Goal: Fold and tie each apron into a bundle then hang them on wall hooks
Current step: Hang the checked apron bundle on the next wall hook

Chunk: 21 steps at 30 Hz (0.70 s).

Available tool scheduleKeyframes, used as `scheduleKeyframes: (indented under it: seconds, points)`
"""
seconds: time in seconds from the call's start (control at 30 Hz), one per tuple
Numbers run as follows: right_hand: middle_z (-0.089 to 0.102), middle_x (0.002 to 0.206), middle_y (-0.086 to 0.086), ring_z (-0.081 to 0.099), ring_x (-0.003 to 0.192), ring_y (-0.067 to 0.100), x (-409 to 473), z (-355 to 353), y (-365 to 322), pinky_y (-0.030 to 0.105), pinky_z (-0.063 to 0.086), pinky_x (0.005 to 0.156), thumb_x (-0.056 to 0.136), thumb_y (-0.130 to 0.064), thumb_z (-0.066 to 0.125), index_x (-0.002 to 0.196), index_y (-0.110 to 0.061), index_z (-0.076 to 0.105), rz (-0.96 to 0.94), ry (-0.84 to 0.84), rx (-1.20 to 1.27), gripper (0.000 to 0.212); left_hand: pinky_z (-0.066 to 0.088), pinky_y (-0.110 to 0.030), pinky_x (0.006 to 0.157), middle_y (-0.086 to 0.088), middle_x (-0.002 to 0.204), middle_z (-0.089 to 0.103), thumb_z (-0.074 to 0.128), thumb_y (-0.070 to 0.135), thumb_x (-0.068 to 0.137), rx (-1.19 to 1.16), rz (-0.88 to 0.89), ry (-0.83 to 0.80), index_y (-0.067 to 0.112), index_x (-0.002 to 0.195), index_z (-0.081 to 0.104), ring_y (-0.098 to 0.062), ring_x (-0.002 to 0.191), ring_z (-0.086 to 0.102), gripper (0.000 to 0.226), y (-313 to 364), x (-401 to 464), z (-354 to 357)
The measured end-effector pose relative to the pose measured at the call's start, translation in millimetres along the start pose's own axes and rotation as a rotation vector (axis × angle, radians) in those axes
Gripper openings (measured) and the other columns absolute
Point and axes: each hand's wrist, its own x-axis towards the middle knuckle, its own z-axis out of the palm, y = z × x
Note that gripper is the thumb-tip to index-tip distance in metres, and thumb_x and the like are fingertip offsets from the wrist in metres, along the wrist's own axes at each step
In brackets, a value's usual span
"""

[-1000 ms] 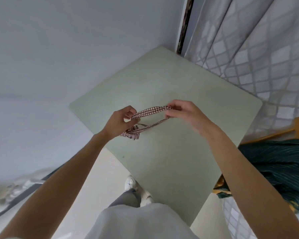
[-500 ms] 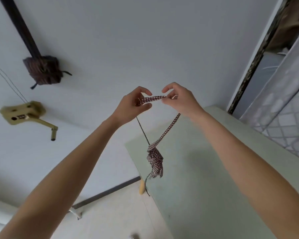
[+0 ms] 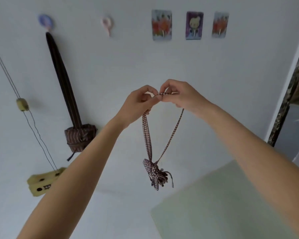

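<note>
At frame centre we pinch the checked strap (image 3: 146, 135) between our left hand (image 3: 139, 103) and right hand (image 3: 179, 94). Its loop hangs straight down to a small checked bundle (image 3: 156, 173). Behind, five wall hooks (image 3: 161, 25) cross the top; a striped bundle (image 3: 78, 137) hangs at left. A pale table (image 3: 223, 204) sits lower right.

White wall (image 3: 214, 69) ahead of me.
I see a pale green tabletop (image 3: 231, 204) lower right and a dark mottled door frame (image 3: 286, 94) at the right edge.
</note>
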Motion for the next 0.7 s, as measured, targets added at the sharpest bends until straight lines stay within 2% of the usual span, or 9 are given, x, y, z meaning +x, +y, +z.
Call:
scheduleKeyframes:
  seconds: [0.13, 0.2, 0.23, 0.3, 0.37, 0.43, 0.5, 0.57, 0.7]
  points:
    - [0.056, 0.077, 0.003, 0.048, 0.060, 0.011, 44, -21, -9, 0.022, 0.038, 0.056, 0.079, 0.001, 0.067, 0.094, -0.018, 0.058, -0.061, -0.104, 0.078, 0.026, 0.050, -0.036, 0.074, 0.008, 0.072, 0.063, 0.067, 0.015, 0.086, 0.092, 0.026, 0.016, 0.015, 0.088, 0.060, -0.015, 0.067, 0.061, 0.007, 8, 29, -28]
    - [0.056, 0.080, 0.004, 0.051, 0.068, 0.015, 64, -27, -14, 0.025, 0.041, 0.063, 0.078, 0.007, 0.066, 0.095, -0.018, 0.057, -0.135, -0.110, 0.073, 0.031, 0.051, -0.035, 0.079, 0.006, 0.082, 0.065, 0.069, 0.011, 0.083, 0.128, 0.021, 0.007, 0.019, 0.092, 0.061, -0.014, 0.072, 0.063, 0.015, 9, 38, -42]
    - [0.056, 0.080, 0.003, 0.051, 0.069, 0.015, 72, -26, -14, 0.025, 0.041, 0.063, 0.079, 0.007, 0.066, 0.093, -0.017, 0.057, -0.177, -0.105, 0.081, 0.030, 0.052, -0.034, 0.078, 0.005, 0.085, 0.065, 0.071, 0.012, 0.082, 0.198, 0.045, 0.037, 0.021, 0.094, 0.061, -0.013, 0.071, 0.063, 0.018, 9, 41, -48]
    - [0.059, 0.078, 0.000, 0.051, 0.064, 0.011, 90, -21, -17, 0.023, 0.042, 0.059, 0.082, 0.002, 0.066, 0.088, -0.015, 0.060, -0.269, -0.073, 0.097, 0.019, 0.054, -0.031, 0.065, 0.009, 0.083, 0.065, 0.072, 0.017, 0.081, 0.346, 0.130, 0.208, 0.024, 0.093, 0.059, -0.011, 0.061, 0.062, 0.019, 6, 47, -57]
    - [0.065, 0.079, -0.004, 0.056, 0.064, 0.008, 112, -17, -21, 0.023, 0.045, 0.061, 0.083, -0.007, 0.069, 0.083, -0.017, 0.065, -0.360, 0.009, 0.090, 0.011, 0.051, -0.028, 0.055, 0.014, 0.081, 0.063, 0.070, 0.021, 0.084, 0.476, 0.234, 0.452, 0.027, 0.092, 0.054, -0.007, 0.051, 0.058, 0.019, 2, 57, -70]
    - [0.068, 0.085, -0.008, 0.062, 0.074, 0.009, 134, -14, -27, 0.026, 0.050, 0.072, 0.081, -0.013, 0.072, 0.080, -0.026, 0.070, -0.450, 0.123, 0.083, 0.013, 0.052, -0.031, 0.054, 0.015, 0.089, 0.059, 0.065, 0.020, 0.087, 0.720, 0.435, 0.629, 0.026, 0.094, 0.052, -0.007, 0.056, 0.058, 0.016, -2, 67, -84]
    - [0.064, 0.088, -0.010, 0.062, 0.081, 0.009, 155, -8, -34, 0.023, 0.049, 0.076, 0.080, -0.016, 0.074, 0.079, -0.033, 0.070, -0.543, 0.248, 0.074, 0.017, 0.052, -0.034, 0.050, 0.011, 0.099, 0.054, 0.059, 0.014, 0.089, 0.959, 0.646, 0.682, 0.024, 0.094, 0.052, -0.008, 0.065, 0.059, 0.013, -5, 79, -100]
    - [0.060, 0.084, -0.014, 0.055, 0.075, 0.002, 171, 0, -42, 0.013, 0.040, 0.069, 0.079, -0.017, 0.074, 0.081, -0.028, 0.072, -0.622, 0.374, 0.020, 0.011, 0.051, -0.033, 0.049, 0.009, 0.104, 0.052, 0.057, 0.003, 0.086, 1.067, 0.754, 0.718, 0.024, 0.092, 0.054, -0.011, 0.074, 0.059, 0.022, -4, 90, -114]
    - [0.065, 0.075, -0.012, 0.054, 0.063, -0.002, 202, 14, -58, 0.009, 0.036, 0.061, 0.077, -0.013, 0.074, 0.078, -0.013, 0.071, -0.659, 0.525, 0.074, 0.004, 0.052, -0.037, 0.059, 0.001, 0.102, 0.062, 0.055, -0.001, 0.083, 1.066, 0.719, 0.762, 0.017, 0.089, 0.070, -0.019, 0.081, 0.060, 0.025, 3, 108, -142]
